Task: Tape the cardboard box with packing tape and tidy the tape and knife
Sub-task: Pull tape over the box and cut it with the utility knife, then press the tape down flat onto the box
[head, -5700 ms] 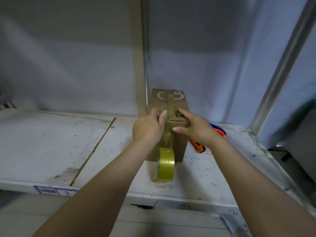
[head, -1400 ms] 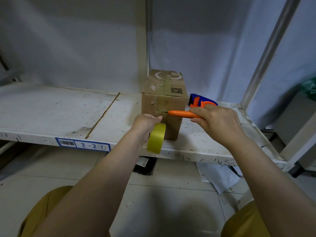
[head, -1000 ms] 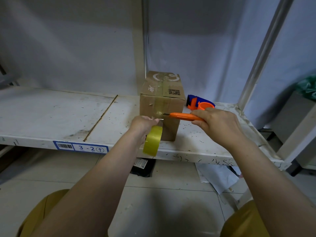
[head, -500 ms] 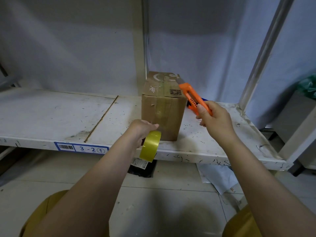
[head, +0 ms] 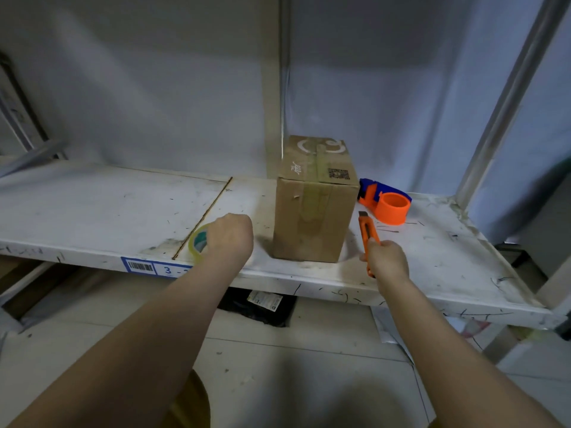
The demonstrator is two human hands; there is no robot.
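The cardboard box stands upright on the white shelf, with a tape strip running over its top and down its front face. My left hand is to the left of the box, closed on the yellow tape roll low over the shelf near its front edge. My right hand is to the right of the box and grips the orange utility knife by its rear end, the blade end pointing away from me just above the shelf.
An orange and blue tape dispenser lies on the shelf behind and right of the box. A metal upright rises at the right, another post behind the box. A dark packet lies on the floor under the shelf.
The tape has been cut free of the box. My left hand carried the roll left and down to the shelf. My right hand swung the knife down to the right of the box.
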